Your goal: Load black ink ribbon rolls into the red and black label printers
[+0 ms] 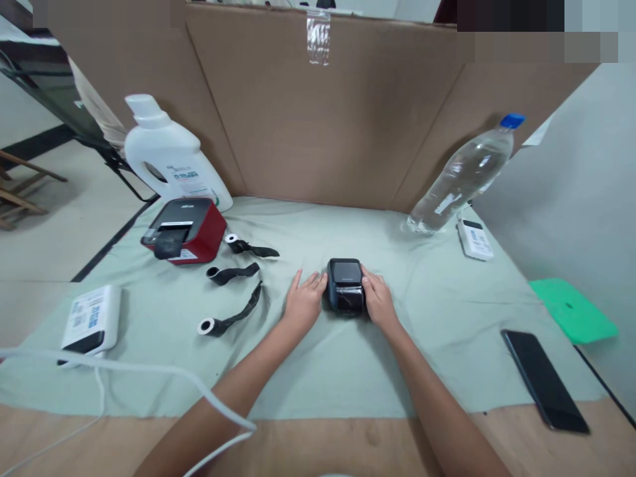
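Observation:
A small black portable printer (346,286), with a grey top panel and a glossy dark front, sits on the cloth in the middle. My left hand (307,298) presses its fingertips against the left side, the thumb stretched forward. On the opposite side, my right hand (378,297) grips the edge with its thumb near the top. Between them the two hands hold the printer. Left of my hands lie three small rolls with loose black tails: a far roll (248,246), a middle roll (231,273) and a near roll (226,323).
Behind stands a cardboard panel (318,126). A red and black printer (186,228) and white jug (166,156) are left; a water bottle (462,175) leans right. White power banks (92,321) (476,240) flank the cloth. A phone (544,379) lies right; a white cable (163,368) crosses my left forearm.

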### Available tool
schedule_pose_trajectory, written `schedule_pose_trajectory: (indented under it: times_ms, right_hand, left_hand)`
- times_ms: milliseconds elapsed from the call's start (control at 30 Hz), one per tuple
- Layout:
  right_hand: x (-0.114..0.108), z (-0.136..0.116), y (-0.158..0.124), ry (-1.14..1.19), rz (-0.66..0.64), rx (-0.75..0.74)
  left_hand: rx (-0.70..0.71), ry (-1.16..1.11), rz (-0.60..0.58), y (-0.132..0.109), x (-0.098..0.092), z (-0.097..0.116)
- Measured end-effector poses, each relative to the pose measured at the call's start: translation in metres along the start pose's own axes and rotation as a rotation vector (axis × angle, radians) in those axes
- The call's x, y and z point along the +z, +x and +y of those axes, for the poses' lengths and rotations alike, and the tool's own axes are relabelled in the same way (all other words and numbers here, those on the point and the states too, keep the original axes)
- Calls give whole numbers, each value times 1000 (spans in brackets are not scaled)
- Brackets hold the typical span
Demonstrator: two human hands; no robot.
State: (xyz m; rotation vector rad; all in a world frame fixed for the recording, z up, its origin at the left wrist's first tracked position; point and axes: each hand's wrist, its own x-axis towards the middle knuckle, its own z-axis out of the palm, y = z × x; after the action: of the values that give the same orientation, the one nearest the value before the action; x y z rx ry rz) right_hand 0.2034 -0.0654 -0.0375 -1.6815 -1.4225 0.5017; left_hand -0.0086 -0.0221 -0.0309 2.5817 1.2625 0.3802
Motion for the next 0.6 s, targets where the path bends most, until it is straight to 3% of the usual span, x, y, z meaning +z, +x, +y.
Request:
schedule_pose_trajectory:
  times_ms: [333, 600]
  right_hand:
    - [2, 1, -2, -54, -1, 99]
    - [2, 0, -2, -69, 16, 96]
  left_hand:
    - [-29, -53, -44, 1, 0, -1]
    - [-43, -50, -65, 2, -1, 1]
